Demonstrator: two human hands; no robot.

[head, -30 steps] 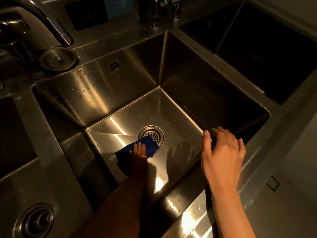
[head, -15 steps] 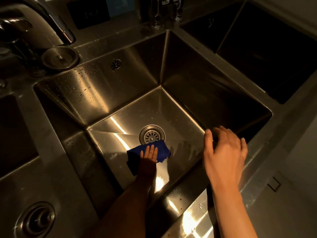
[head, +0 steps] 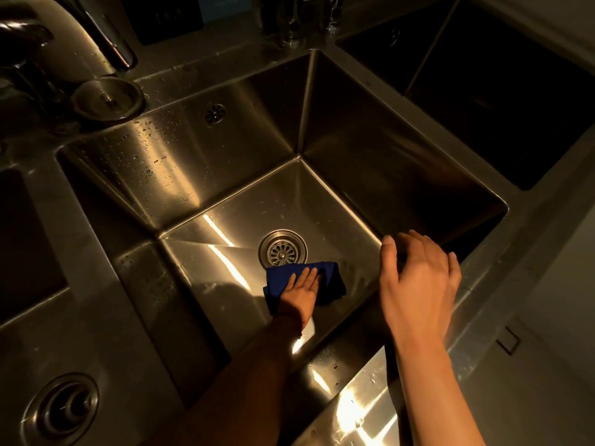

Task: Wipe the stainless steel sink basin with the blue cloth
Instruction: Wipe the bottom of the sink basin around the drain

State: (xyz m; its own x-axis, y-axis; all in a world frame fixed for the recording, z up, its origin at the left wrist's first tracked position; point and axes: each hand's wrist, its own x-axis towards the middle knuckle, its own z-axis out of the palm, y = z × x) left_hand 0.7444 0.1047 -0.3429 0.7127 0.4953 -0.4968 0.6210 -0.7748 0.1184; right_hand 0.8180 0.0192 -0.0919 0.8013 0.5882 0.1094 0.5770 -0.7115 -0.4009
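A deep stainless steel sink basin fills the middle of the view, with a round drain in its floor. A folded blue cloth lies on the basin floor just in front of the drain. My left hand presses flat on the cloth with straight fingers, the arm reaching down into the basin. My right hand hovers over the basin's near right rim, fingers loosely spread and holding nothing.
A curved faucet and a round metal lid sit at the back left. Further basins lie at the right and far left. Another drain is at the lower left. Water drops dot the back wall.
My left hand has slid the blue cloth to the right across the basin floor, from left of the drain to just in front of it. The right hand stays near the rim.
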